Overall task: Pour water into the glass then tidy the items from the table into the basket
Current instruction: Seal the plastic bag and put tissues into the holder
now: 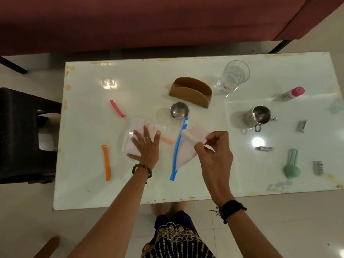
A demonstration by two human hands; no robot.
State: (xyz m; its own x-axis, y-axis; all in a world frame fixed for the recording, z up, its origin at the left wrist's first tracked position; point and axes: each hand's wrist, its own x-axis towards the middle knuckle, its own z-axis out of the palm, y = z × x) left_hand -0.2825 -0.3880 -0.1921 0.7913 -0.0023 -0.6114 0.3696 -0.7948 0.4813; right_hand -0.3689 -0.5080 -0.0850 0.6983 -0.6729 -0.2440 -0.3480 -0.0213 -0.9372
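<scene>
A clear zip bag with a blue seal strip (176,148) lies at the table's middle, with white cloth (130,140) inside it. My left hand (146,146) lies flat on the bag with straight fingers, pressing the cloth down. My right hand (214,151) pinches a fold of white cloth (193,136) at the bag's mouth. A clear glass (233,77) holding some water stands at the back right. A steel mug (257,116) stands in front of it. No basket is in view.
On the white table (204,183) lie a brown holder (191,92), a small steel bowl (179,109), a pink clip (117,108), an orange clip (106,162), a pink-capped bottle (294,93), a green tool (292,164) and small items. A black chair (24,136) stands left.
</scene>
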